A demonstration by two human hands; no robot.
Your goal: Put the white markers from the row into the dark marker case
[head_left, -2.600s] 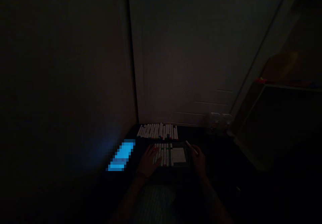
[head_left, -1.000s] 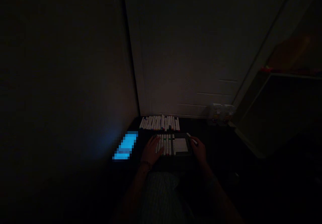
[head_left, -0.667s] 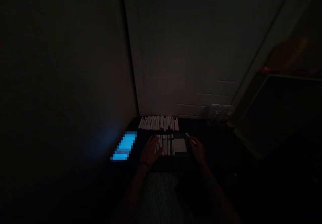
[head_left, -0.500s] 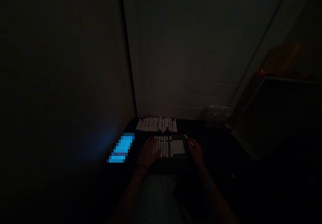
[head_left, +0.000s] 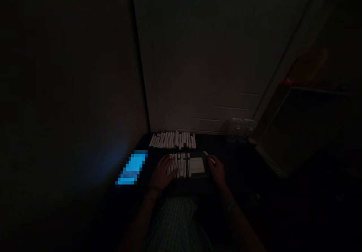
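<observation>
Toward the lower left, a glowing panel (head_left: 131, 168) is pixelated. Next, your left hand (head_left: 162, 172) spreads, grip open, over the front row of markers (head_left: 181, 165) at lower centre, below the back row of markers (head_left: 173, 140). Right of the white card (head_left: 197, 165), your right hand (head_left: 217, 170) grips a single marker (head_left: 209, 158). You seem to be steadying the row while handling that one; the next move likely calls for a light left touch.

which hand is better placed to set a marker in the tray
Probably the right hand: it holds a marker near the right end of the tray. The left hand holds no loose marker that I can see; its fingers spread over markers lined up in the tray.
</observation>
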